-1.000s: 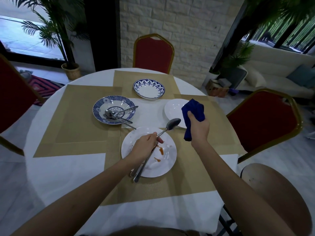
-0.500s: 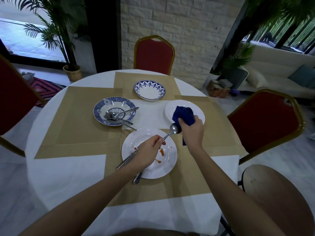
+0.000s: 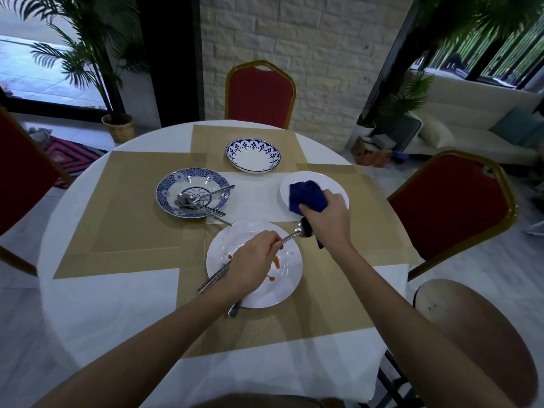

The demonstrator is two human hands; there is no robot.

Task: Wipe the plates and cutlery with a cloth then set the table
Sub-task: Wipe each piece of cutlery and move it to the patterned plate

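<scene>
My left hand (image 3: 253, 262) grips a metal spoon (image 3: 298, 232) by its handle above a white plate (image 3: 287, 285) smeared with orange sauce. More cutlery handles (image 3: 213, 280) stick out from under that hand. My right hand (image 3: 326, 220) holds a blue cloth (image 3: 306, 197) bunched against the spoon's bowl. Behind the cloth lies a small white plate (image 3: 335, 187). A blue patterned bowl (image 3: 192, 191) at the left holds several pieces of cutlery (image 3: 203, 201). A blue-rimmed white plate (image 3: 253, 156) sits at the far side.
The round table (image 3: 112, 307) has a white cloth and tan placemats (image 3: 132, 219). Red chairs stand at the far side (image 3: 260, 94), at the right (image 3: 453, 207) and at the left (image 3: 20, 178). A wooden stool (image 3: 477, 328) stands near right.
My right hand lowered the blue cloth from upright down onto the spoon's bowl. My left hand turned slightly, keeping hold of the spoon over the stained plate.
</scene>
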